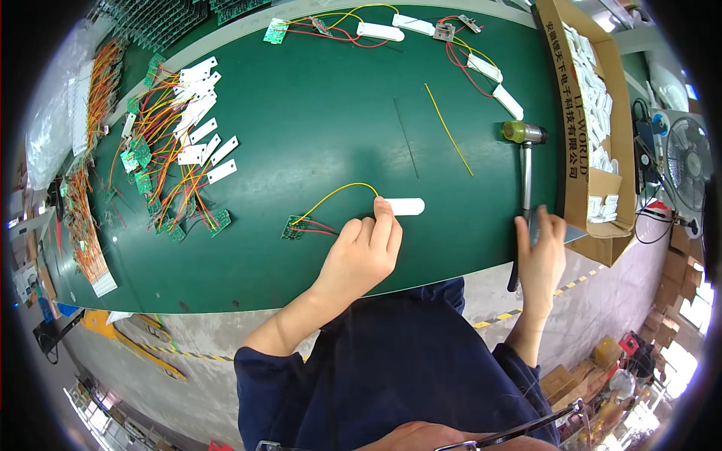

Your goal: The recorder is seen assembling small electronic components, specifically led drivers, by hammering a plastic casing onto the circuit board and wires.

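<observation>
My left hand [366, 248] is closed on one end of a white plastic piece [407, 207] with a rounded end, pressing it near the green table. A yellow wire [331, 193] arches from my fingers to a small green circuit board [294, 228], which also carries red wires. By the right edge of the table my right hand [541, 252] is slightly blurred, thumb and fingers apart. It lies over the lower shaft of a hammer [526, 169] with a yellowish head; whether it touches the shaft I cannot tell. Nothing shows in its grip.
A loose yellow wire [449, 129] and a thin dark wire [406, 137] lie mid-table. White pieces with wired boards [197, 113] are heaped at left. More wired assemblies [380, 31] lie along the far side. A cardboard box [560, 98] of white pieces stands at right, near a fan [686, 154].
</observation>
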`<state>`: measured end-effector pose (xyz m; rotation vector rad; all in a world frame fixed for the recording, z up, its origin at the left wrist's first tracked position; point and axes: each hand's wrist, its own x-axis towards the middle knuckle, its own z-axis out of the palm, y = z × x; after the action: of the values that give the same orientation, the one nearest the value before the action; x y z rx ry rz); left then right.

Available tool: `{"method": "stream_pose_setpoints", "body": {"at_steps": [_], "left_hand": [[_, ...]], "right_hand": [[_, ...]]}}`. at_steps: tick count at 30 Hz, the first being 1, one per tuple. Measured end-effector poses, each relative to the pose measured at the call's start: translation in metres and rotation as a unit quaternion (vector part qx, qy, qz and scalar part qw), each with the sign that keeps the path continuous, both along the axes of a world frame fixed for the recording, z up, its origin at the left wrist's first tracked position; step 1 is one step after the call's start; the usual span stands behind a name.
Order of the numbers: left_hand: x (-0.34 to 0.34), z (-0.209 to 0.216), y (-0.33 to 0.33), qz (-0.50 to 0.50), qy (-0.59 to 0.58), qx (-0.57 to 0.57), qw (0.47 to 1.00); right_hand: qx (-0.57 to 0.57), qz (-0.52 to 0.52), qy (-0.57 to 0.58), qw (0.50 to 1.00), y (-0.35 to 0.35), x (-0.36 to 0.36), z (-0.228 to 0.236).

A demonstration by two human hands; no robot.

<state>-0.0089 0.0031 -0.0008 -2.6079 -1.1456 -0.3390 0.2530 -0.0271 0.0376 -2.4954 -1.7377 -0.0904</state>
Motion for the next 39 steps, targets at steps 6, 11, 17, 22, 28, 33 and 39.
{"method": "stream_pose_setpoints", "body": {"at_steps": [6,11,17,22,28,33,39], "left_hand": [[0.002,-0.001,-0.001,0.000,0.026,0.021,0.999],[0.003,0.003,-0.001,0.007,0.052,0.024,0.998],[0.002,-0.003,-0.002,-0.002,0.095,0.068,0.993],[0.003,-0.003,-0.003,0.001,0.088,0.049,0.995],[0.001,-0.007,-0.005,-0.009,0.066,0.043,0.997],[0.002,-0.006,-0.005,0.003,0.071,0.046,0.996],[0.003,-0.005,-0.005,0.007,0.071,0.039,0.997]], "right_hand": [[0.018,-0.012,0.291,0.956,0.001,0.023,-0.009],[-0.042,-0.045,0.578,0.814,-0.010,0.022,0.004],[0.076,0.159,0.316,0.932,-0.049,-0.021,0.026],[0.163,0.330,0.162,0.916,-0.062,-0.041,0.022],[0.084,0.345,0.142,0.924,-0.062,-0.048,0.009],[0.091,0.310,0.139,0.936,-0.059,-0.050,0.011],[0.114,0.293,0.142,0.939,-0.057,-0.041,0.004]]}}
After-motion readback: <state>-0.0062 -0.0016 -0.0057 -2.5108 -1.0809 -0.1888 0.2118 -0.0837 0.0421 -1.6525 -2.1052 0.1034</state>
